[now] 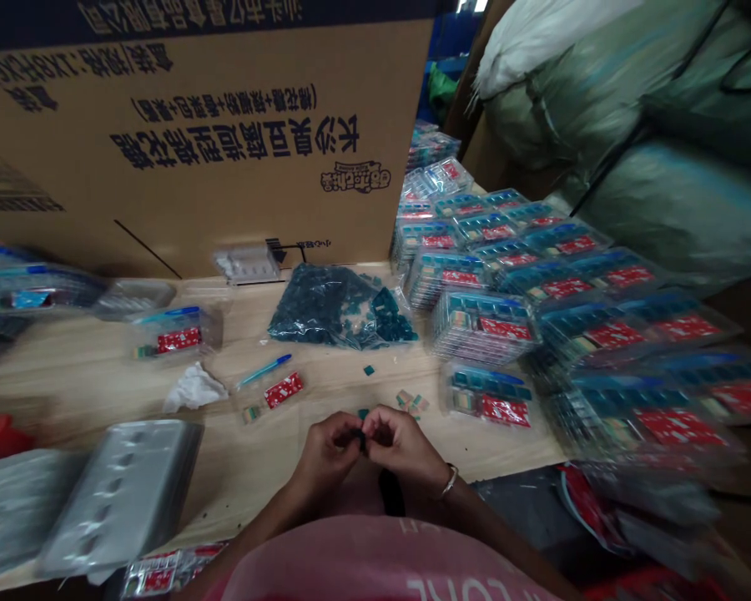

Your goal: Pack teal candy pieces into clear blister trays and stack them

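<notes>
At the table's near edge my left hand (pixel 329 446) and my right hand (pixel 406 442) meet, fingertips pinched together around a small dark piece (pixel 361 436); its exact kind is mostly hidden by the fingers. Just beyond them lies a small teal square (pixel 364 413), and another teal square (pixel 369 370) sits farther out. Several beige-and-green chips (pixel 411 402) are scattered right of my fingers. To the left is a clear tray with a blue pen (pixel 264 370) and a red patterned packet (pixel 284 390). A clear plastic bag of teal pieces (pixel 325 305) lies open beyond.
A large cardboard box (pixel 225 192) walls off the back. Stacks of filled clear trays (pixel 485 325) crowd the right side. Empty plastic trays (pixel 125 484) are piled at left, near a crumpled white tissue (pixel 195 388) and a red container (pixel 0 438). Bulging sacks (pixel 601 125) stand at back right.
</notes>
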`<control>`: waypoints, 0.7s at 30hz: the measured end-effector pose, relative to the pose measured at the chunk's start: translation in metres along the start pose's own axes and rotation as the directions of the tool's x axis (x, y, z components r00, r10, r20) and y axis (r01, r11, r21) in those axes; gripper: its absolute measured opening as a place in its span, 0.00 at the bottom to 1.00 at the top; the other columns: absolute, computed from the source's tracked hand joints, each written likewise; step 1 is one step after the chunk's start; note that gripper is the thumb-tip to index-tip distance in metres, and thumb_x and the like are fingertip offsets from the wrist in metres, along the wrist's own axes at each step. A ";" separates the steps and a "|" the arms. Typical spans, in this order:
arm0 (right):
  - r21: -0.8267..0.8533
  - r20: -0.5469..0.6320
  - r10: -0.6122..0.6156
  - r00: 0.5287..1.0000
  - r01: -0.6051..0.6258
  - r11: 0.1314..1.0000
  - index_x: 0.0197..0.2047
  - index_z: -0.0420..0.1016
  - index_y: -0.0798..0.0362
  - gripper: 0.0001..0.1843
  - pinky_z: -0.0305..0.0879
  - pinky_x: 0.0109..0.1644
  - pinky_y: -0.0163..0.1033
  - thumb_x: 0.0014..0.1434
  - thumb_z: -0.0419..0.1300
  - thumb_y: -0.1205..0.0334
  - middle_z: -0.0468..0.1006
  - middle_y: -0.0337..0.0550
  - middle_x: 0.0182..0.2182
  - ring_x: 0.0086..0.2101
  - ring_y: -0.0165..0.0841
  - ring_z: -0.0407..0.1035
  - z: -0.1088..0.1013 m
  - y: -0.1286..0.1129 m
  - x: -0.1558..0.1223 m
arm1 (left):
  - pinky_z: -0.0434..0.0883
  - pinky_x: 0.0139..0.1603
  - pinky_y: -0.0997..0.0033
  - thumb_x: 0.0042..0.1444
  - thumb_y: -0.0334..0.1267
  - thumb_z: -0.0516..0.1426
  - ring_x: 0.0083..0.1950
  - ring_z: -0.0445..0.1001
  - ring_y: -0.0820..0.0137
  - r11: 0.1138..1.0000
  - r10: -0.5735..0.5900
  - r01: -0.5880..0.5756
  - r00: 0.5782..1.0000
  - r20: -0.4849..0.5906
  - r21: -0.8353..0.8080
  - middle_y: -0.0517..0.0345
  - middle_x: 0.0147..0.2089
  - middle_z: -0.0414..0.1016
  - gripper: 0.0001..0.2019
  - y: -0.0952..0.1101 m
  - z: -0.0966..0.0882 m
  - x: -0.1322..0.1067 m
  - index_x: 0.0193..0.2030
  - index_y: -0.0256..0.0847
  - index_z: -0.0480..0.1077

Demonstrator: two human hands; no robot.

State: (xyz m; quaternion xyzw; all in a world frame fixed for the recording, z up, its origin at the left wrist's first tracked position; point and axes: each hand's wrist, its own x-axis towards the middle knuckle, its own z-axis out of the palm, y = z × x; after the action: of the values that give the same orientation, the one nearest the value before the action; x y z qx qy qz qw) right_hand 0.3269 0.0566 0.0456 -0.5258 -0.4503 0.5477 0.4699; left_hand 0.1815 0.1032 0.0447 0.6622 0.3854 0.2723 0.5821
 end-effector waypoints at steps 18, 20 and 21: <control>-0.269 0.095 -0.177 0.980 0.197 0.943 0.31 0.69 0.52 0.07 0.61 0.35 0.35 0.56 0.59 0.58 0.72 0.39 0.28 0.31 0.31 0.66 -0.004 0.010 0.008 | 0.67 0.38 0.69 0.47 0.38 0.61 0.36 0.71 0.67 0.960 0.143 -0.117 0.986 -0.086 0.253 0.55 0.34 0.74 0.08 -0.013 -0.028 -0.009 0.35 0.40 0.72; -0.544 0.191 -0.338 0.921 0.387 0.745 0.32 0.71 0.52 0.06 0.61 0.41 0.38 0.59 0.54 0.64 0.74 0.43 0.32 0.36 0.33 0.66 -0.006 0.011 0.022 | 0.66 0.42 0.65 0.47 0.34 0.59 0.39 0.70 0.65 0.890 0.196 -0.129 0.974 -0.111 0.437 0.54 0.35 0.75 0.08 -0.022 -0.036 -0.005 0.36 0.40 0.72; -0.618 0.273 -0.368 0.889 0.455 0.641 0.32 0.72 0.52 0.08 0.61 0.43 0.39 0.61 0.53 0.65 0.74 0.44 0.32 0.36 0.34 0.66 -0.006 0.012 0.028 | 0.65 0.42 0.65 0.47 0.32 0.57 0.39 0.70 0.64 0.849 0.217 -0.135 0.971 -0.105 0.510 0.54 0.35 0.75 0.06 -0.027 -0.039 -0.003 0.34 0.40 0.72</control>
State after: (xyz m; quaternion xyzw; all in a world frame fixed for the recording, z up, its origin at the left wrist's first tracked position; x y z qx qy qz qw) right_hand 0.3324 0.0827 0.0288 -0.5071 -0.7511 0.2592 0.3339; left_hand 0.1430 0.1233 0.0251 0.7989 0.4253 0.2671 0.3310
